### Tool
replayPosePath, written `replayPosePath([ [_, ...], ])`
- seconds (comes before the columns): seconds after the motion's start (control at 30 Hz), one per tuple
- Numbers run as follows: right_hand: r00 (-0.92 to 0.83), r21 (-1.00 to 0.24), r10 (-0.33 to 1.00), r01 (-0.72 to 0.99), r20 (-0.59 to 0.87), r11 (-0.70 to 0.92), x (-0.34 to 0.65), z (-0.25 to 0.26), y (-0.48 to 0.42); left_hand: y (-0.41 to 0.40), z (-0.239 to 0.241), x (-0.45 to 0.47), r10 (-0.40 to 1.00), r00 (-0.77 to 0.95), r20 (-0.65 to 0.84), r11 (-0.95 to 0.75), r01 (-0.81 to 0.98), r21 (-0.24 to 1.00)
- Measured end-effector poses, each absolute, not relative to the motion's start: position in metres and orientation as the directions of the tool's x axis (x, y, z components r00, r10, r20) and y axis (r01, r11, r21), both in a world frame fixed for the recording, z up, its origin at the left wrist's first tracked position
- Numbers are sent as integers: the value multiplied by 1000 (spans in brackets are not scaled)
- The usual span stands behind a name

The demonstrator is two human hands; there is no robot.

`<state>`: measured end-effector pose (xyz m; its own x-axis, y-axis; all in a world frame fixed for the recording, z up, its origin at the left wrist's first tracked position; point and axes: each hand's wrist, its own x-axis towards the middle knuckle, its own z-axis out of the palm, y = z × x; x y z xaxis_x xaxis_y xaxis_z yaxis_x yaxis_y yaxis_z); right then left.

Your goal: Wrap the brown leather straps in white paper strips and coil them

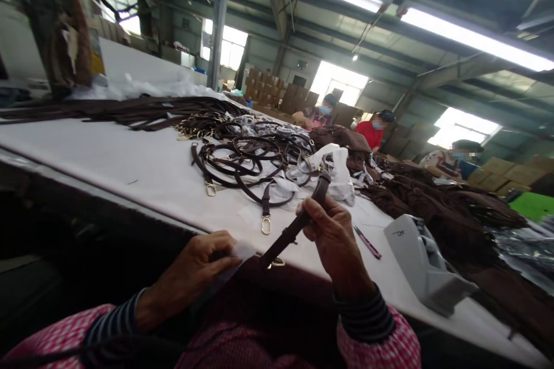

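Note:
My right hand (pixel 331 233) is closed round a dark brown leather strap (pixel 285 239), which slants down and left in front of me. A gold metal buckle or clasp (pixel 276 263) shows at the strap's lower end. My left hand (pixel 194 268) pinches a piece of thin, whitish translucent wrap (pixel 242 251) close to that end. Just beyond my hands lies a heap of coiled dark straps (pixel 242 161) with gold clasps. One gold clasp (pixel 265 225) from the heap rests on the white table between my hands.
A grey tape dispenser (pixel 422 259) and a pink utility knife (pixel 367 242) lie on the white table (pixel 142 179) at right. Brown bags or fabric (pixel 433 202) are piled farther right. Long dark strips (pixel 130 112) lie at the back left. Several people work behind, near stacked cartons (pixel 298 98).

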<state>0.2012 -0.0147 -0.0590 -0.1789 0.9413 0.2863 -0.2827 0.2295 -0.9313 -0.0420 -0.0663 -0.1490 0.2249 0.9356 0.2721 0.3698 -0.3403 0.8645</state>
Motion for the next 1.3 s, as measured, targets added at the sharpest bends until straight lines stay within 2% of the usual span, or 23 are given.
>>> replayPosePath([
  [0.13, -143, -908, 923, -287, 356, 306, 198, -38, -14, -71, -160, -37, 935, 238, 263, -327, 291, 899],
  [0.33, -141, -885, 930, -381, 340, 266, 191, -15, -14, -73, -172, -31, 941, 235, 242, -310, 317, 896],
  [0.53, -185, -856, 970, -515, 156, 39, 181, -24, -14, -76, -173, -12, 951, 175, 256, -281, 140, 949],
  [0.63, -203, -841, 977, -538, 63, -58, 184, -44, -5, -81, -166, -8, 930, 205, 305, -328, 85, 941],
  [0.73, -73, -870, 996, -492, 46, 4, 199, -65, 10, -83, -159, -11, 899, 273, 343, -373, 66, 925],
  [0.8, 29, -891, 997, -447, 68, 74, 211, -76, 19, -82, -159, -14, 895, 312, 318, -338, 10, 941],
  [0.9, 116, -915, 980, -353, 164, 196, 227, -84, 27, -78, -166, -15, 890, 363, 275, -273, -59, 960],
  [0.97, 130, -922, 956, -257, 264, 290, 234, -84, 28, -77, -169, -12, 901, 354, 250, -263, -12, 965],
  [1.07, 71, -922, 938, -174, 340, 347, 238, -78, 26, -74, -164, -4, 917, 319, 241, -267, 42, 963],
  [1.23, -107, -940, 976, -309, 187, 146, 234, -65, 17, -57, -138, 14, 826, 526, 203, -168, -115, 979],
  [1.3, -138, -941, 975, -316, 174, 123, 231, -62, 14, -50, -132, 18, 792, 581, 188, -120, -154, 981],
])
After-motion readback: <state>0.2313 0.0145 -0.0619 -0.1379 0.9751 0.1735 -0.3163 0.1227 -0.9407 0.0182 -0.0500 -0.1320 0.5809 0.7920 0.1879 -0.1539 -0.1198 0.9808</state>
